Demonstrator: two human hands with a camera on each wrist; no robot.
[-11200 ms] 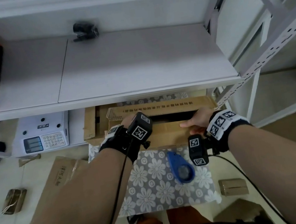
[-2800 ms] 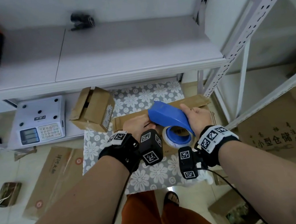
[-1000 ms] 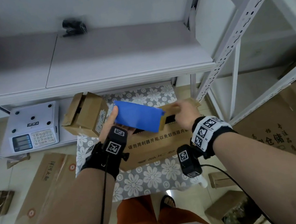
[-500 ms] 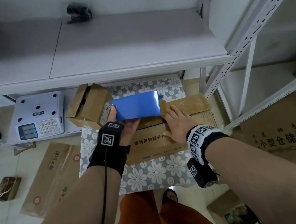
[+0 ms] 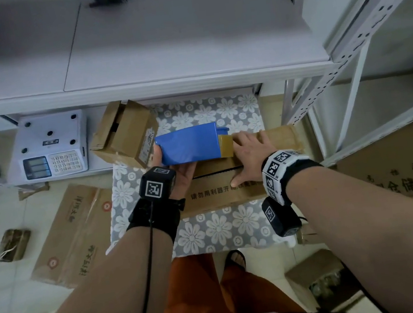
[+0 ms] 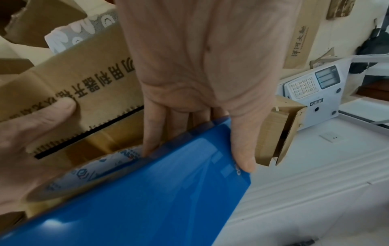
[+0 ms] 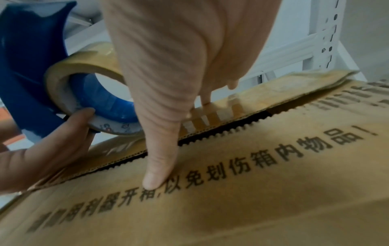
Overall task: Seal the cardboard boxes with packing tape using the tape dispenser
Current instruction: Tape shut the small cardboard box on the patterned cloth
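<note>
A brown cardboard box (image 5: 221,194) with black print lies on a flowered mat (image 5: 211,230). A dark gap (image 7: 210,131) shows between its two top flaps. My left hand (image 5: 172,166) grips the blue tape dispenser (image 5: 187,144) over the box's left rear, thumb on the blue shield (image 6: 147,191) and fingers by the tape roll (image 6: 84,173). My right hand (image 5: 249,152) lies flat on the box top right of the dispenser. Its thumb (image 7: 155,174) presses the near flap and its fingers reach across the gap. Shiny tape (image 7: 210,116) shows under those fingers.
A smaller open cardboard box (image 5: 124,136) stands tilted just left of the dispenser. A white scale (image 5: 48,145) sits further left. A white shelf (image 5: 156,43) overhangs the far side and its upright (image 5: 345,55) rises at right. Flattened cartons (image 5: 71,230) lie on the floor.
The dispenser has passed from my right hand to my left. In the last second my right hand came down flat on the box top; since half a second ago little has moved.
</note>
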